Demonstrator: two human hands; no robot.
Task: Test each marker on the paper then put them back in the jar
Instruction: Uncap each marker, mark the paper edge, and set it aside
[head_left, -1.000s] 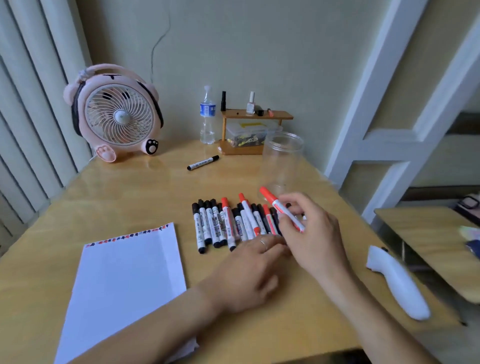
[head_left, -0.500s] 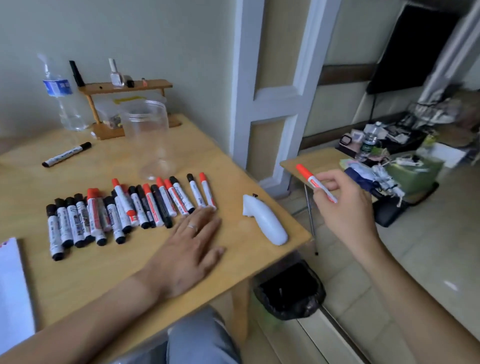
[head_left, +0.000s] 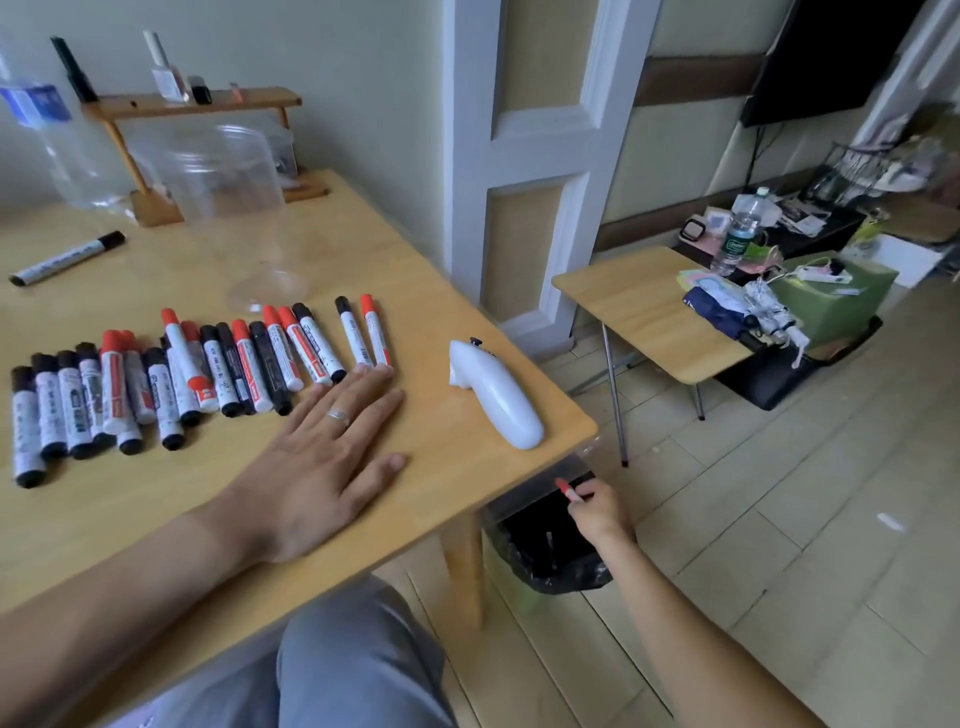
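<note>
Several black-capped and red-capped markers (head_left: 208, 364) lie in a row on the wooden table (head_left: 441, 447). My left hand (head_left: 322, 457) rests flat and open on the table just in front of them. My right hand (head_left: 597, 506) is lowered beside the table, over a black-lined bin (head_left: 550, 545), and pinches a red-capped marker (head_left: 567, 490); only its red end shows. A clear plastic jar (head_left: 234, 197) stands behind the row. One black-capped marker (head_left: 67, 258) lies apart at the far left. The paper is out of view.
A white handheld device (head_left: 496, 400) lies near the table's right edge. A wooden shelf (head_left: 192, 104) with small bottles and a water bottle (head_left: 47, 140) stand at the back. A low folding table (head_left: 654, 312) with clutter stands to the right on the tiled floor.
My right hand has carried the red-capped marker from the row, out past the table's right edge and down over the bin. My view has swung right; the left hand lies flat.
</note>
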